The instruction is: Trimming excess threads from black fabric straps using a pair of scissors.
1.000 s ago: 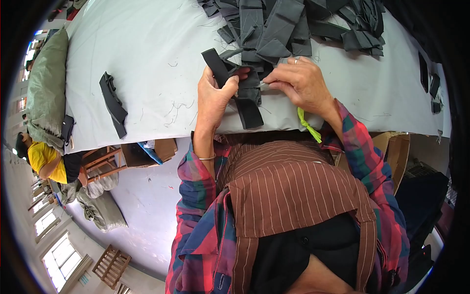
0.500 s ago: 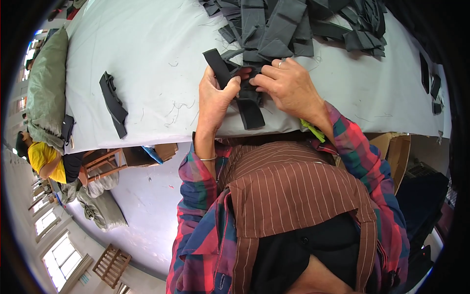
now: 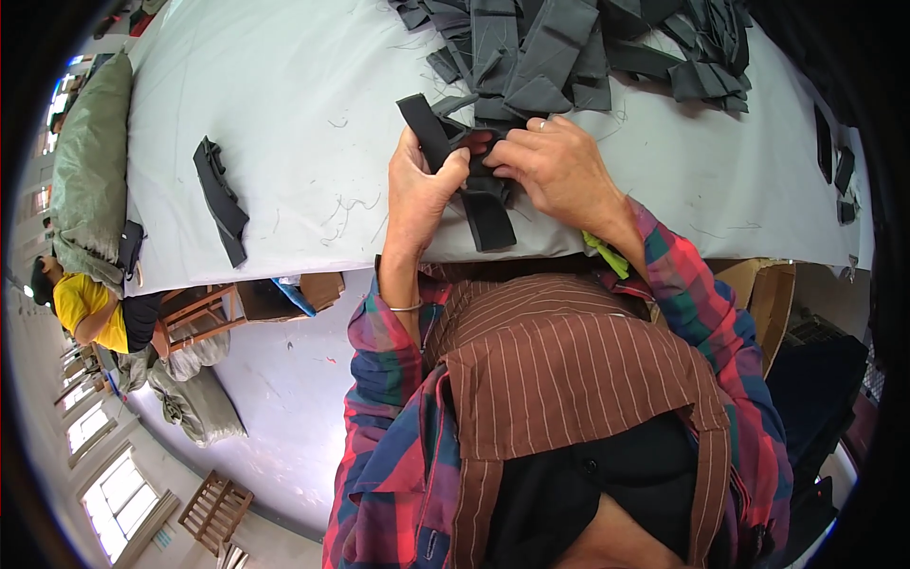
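Both hands meet over a dark grey fabric strip (image 3: 485, 216) near the front edge of a white table (image 3: 303, 104). My left hand (image 3: 419, 186) pinches the strip's upper end, which sticks up and to the left. My right hand (image 3: 555, 169) presses on the folded middle of the same strip. The strip's lower end hangs toward the table's edge. A heap of similar dark grey fabric pieces (image 3: 569, 47) lies just beyond the hands.
A separate small stack of dark strips (image 3: 221, 197) lies at the table's left. More dark pieces (image 3: 834, 161) sit at the far right edge. A person in a yellow top (image 3: 81, 308) is at the far left, beside a green sack (image 3: 85, 161). Cardboard boxes (image 3: 768, 294) stand below the table.
My right hand has slid left along the strip and now meets my left hand over it. The strip is bunched tighter between them.
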Available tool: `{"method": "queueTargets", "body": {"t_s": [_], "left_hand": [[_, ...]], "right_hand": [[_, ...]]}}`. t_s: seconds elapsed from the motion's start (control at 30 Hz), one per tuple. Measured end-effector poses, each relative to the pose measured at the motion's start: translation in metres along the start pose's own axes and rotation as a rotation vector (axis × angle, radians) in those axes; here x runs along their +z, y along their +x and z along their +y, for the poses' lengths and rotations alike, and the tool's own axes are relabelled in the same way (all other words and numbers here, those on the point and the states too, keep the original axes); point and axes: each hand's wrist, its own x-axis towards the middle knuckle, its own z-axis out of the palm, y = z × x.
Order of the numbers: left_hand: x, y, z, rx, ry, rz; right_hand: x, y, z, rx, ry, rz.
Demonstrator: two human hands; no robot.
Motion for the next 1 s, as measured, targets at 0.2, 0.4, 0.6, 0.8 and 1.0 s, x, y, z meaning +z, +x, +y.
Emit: {"method": "queueTargets", "body": {"t_s": [0.2, 0.4, 0.6, 0.8, 1.0], "left_hand": [[-0.015, -0.009, 0.013, 0.004, -0.052, -0.022], [-0.087, -0.027, 0.023, -0.377, -0.009, -0.077], [-0.087, -0.053, 0.046, -0.187, -0.057, -0.052], [-0.105, -0.066, 0.054, -0.105, -0.041, -0.005], [-0.132, -0.074, 0.059, -0.035, -0.119, 0.136]], "right_hand": [[-0.023, -0.008, -0.008, 0.312, 0.438, 0.081], [-0.043, -0.017, -0.003, 0.587, 0.848, 0.135], [-0.018, -0.004, -0.037, 0.479, 0.892, 0.097], [0.027, 0.007, -0.039, 0.348, 0.655, 0.014], [0.065, -0.004, -0.084, -0.071, 0.796, -0.294]]}}
